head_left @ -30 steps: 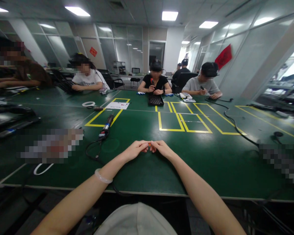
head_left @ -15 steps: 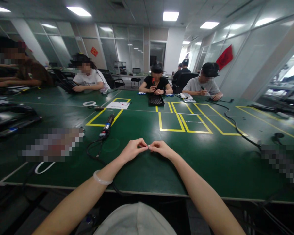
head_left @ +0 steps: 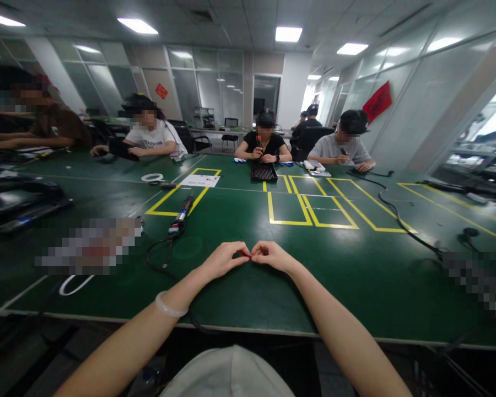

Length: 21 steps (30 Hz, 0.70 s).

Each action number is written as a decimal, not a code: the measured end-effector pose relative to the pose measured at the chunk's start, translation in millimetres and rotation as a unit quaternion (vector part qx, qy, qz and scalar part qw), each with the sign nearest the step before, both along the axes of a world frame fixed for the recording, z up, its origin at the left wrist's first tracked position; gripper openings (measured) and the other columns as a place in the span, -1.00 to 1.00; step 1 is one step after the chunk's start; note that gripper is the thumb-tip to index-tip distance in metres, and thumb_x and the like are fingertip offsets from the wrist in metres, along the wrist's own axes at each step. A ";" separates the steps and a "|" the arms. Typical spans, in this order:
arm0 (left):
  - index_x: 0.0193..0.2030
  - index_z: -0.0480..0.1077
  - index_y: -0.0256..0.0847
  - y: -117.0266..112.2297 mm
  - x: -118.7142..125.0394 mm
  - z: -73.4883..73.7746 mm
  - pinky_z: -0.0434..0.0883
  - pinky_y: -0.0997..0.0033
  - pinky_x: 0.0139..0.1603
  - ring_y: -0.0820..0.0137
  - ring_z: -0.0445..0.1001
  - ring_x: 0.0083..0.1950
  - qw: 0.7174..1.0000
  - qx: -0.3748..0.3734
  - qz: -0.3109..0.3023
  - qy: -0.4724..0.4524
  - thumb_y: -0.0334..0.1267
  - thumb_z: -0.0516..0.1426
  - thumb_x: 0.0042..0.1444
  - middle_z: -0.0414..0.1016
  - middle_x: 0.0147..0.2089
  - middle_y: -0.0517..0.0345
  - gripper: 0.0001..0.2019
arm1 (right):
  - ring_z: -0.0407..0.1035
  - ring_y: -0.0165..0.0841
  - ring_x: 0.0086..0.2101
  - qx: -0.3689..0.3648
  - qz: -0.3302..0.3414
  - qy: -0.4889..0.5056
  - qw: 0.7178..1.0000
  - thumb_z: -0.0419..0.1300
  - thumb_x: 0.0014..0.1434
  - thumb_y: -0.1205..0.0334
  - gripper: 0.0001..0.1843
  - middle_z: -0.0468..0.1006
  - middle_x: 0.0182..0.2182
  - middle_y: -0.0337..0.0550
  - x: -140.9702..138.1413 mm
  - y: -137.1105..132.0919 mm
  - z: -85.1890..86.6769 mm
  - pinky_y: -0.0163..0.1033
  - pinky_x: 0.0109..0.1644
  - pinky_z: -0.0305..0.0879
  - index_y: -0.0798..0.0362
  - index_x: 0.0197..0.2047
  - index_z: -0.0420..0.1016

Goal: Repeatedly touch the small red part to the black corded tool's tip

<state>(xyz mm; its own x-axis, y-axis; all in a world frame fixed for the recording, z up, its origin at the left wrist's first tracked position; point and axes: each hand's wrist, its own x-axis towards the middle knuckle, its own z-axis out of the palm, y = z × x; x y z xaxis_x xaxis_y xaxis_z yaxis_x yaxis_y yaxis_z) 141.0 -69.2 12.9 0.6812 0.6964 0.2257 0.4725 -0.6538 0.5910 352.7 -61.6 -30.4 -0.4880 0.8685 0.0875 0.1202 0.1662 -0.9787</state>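
My left hand (head_left: 223, 260) and my right hand (head_left: 273, 255) meet fingertip to fingertip just above the green table (head_left: 334, 275). Between the pinched fingers of both hands sits a tiny red part (head_left: 248, 256), mostly hidden by the fingers. A pale bangle (head_left: 168, 306) circles my left wrist. A cabled electric screwdriver (head_left: 181, 214) lies on the table beyond my left hand, apart from it.
Yellow tape boxes (head_left: 310, 207) mark the tabletop. A black tray (head_left: 263, 172) stands before a person seated opposite; other people sit along the far edge and at the left. A black cable (head_left: 391, 207) runs across the right side, and a white ring (head_left: 152, 177) lies at far left.
My hands stay joined at the fingertips and have sunk slightly towards the table. The small part showed orange-red, was hidden, and now shows red again. The view has tilted a little.
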 end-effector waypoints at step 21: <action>-0.17 0.44 -0.27 27.1 -166.0 4.6 0.38 0.10 -0.24 -0.03 0.51 -0.16 0.837 0.030 0.425 0.345 0.14 -0.27 0.22 0.53 -0.20 -0.22 -0.38 | 0.26 -0.48 -0.49 -0.010 -0.007 -0.015 1.000 0.35 -0.03 0.09 -0.67 0.44 -0.49 -0.26 2.1 0.3 1.4 -0.37 -0.40 0.15 0.13 -0.29 0.43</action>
<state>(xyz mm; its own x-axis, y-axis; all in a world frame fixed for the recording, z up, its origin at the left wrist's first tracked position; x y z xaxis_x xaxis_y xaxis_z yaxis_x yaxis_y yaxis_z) -25.0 -42.1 17.5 -0.0716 0.9968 0.0348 0.9967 0.0728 -0.0348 354.8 -61.4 -29.0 -0.4787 0.8762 0.0560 0.1508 0.1449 -0.9779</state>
